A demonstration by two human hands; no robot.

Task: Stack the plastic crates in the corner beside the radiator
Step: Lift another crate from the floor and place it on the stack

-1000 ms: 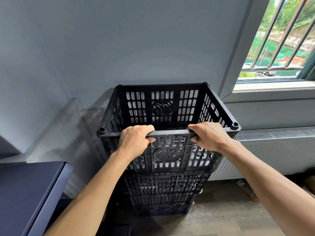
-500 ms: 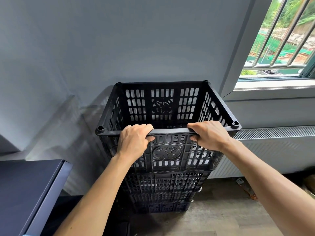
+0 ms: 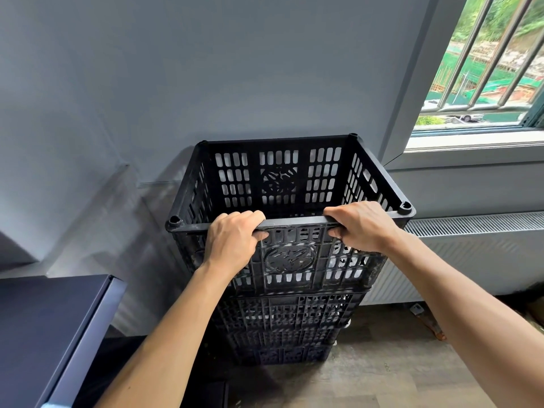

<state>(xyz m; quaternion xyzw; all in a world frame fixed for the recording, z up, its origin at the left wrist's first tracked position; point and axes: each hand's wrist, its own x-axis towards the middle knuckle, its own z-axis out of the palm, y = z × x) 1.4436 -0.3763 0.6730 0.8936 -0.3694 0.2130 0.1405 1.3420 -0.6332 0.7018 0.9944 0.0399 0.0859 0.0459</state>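
Taking the black slatted top crate as the landmark: far to its left and lower in view, the flat dark blue top of a cabinet fills the bottom-left corner, well apart from the crate and set against the grey wall. The top crate itself sits on a stack of lower crates of the same black perforated plastic, which stands on the wood-look floor with its back close to the wall. On the crate's near rim, towards its left corner, the left hand is closed over the edge, fingers curled over the top of the rim and the thumb pressed against the outer face just below it. A round embossed emblem shows on that outer face between the two hands. Towards the right corner of the same rim, the right hand grips in the same way, fingers wrapped over the rim and thumb tucked under against the front. Just to the right of the crate, the white ribbed radiator runs along the wall, its left end beside the stack. Above it and up to the right of the crate, a barred window looks out on greenery.
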